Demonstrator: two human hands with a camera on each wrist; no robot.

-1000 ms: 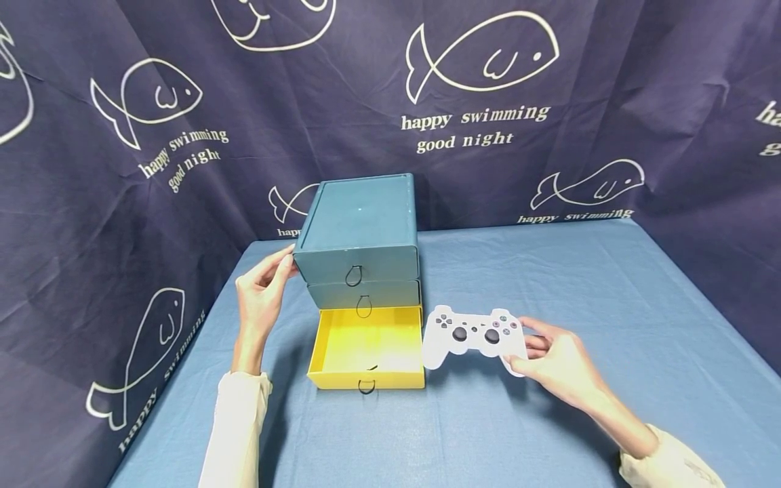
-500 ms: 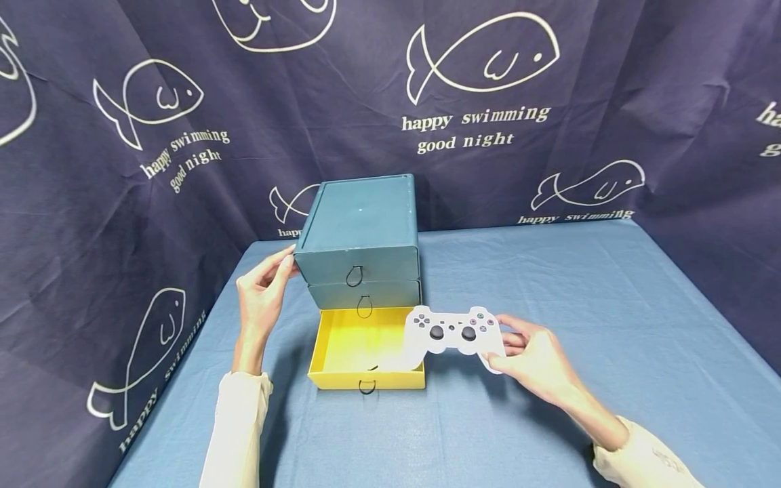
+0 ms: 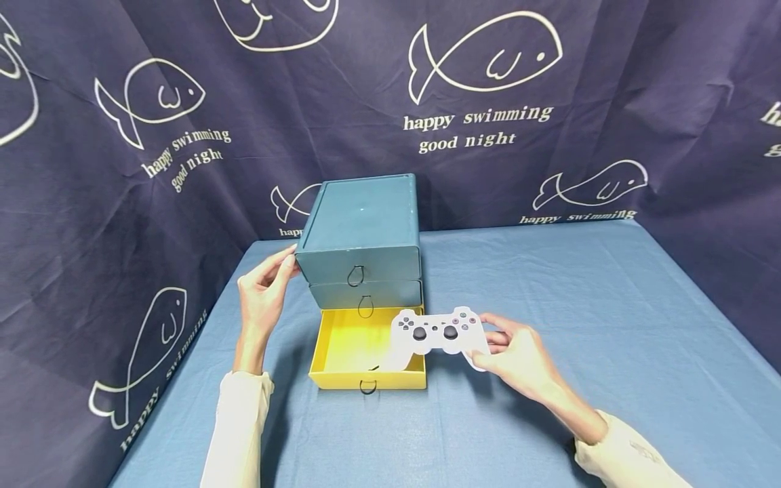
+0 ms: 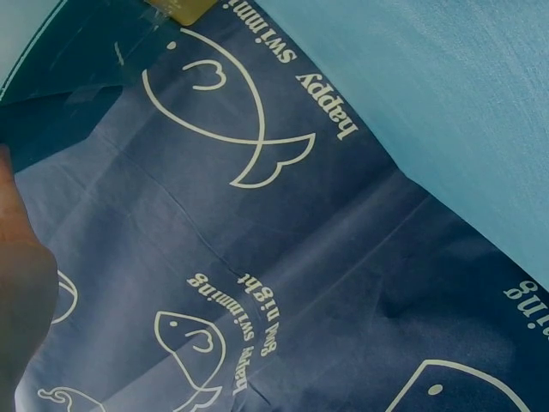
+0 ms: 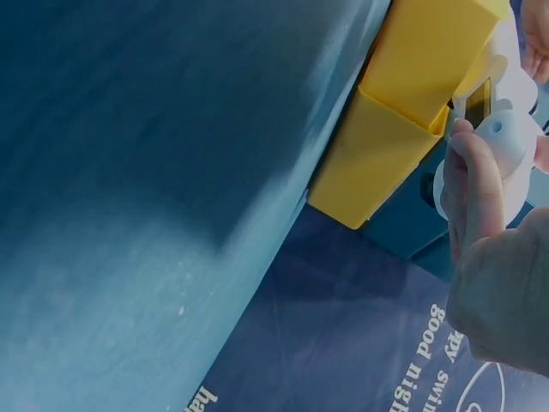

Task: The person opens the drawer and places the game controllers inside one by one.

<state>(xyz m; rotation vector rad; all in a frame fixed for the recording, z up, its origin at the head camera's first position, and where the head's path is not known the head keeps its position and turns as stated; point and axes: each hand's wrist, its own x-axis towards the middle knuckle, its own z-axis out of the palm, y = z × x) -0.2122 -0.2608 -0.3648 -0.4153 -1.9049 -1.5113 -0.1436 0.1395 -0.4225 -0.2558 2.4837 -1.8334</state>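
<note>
A teal drawer unit (image 3: 360,227) stands at the back of the blue table. Its bottom yellow drawer (image 3: 350,349) is pulled out, also seen in the right wrist view as a yellow drawer (image 5: 412,112). My left hand (image 3: 264,298) rests with straight fingers against the unit's upper left front corner. My right hand (image 3: 515,352) grips the right handle of a white game controller (image 3: 436,332), held flat over the drawer's right edge. In the right wrist view the controller (image 5: 506,142) shows past my fingers (image 5: 476,184).
The blue table cloth (image 3: 549,285) stretches right of the unit and in front. A dark curtain (image 3: 183,102) printed with fish and words closes the back and both sides. The left wrist view shows only curtain (image 4: 257,283) and cloth.
My right hand has carried the controller leftward, from beside the drawer to over its right edge. The left hand has stayed on the unit.
</note>
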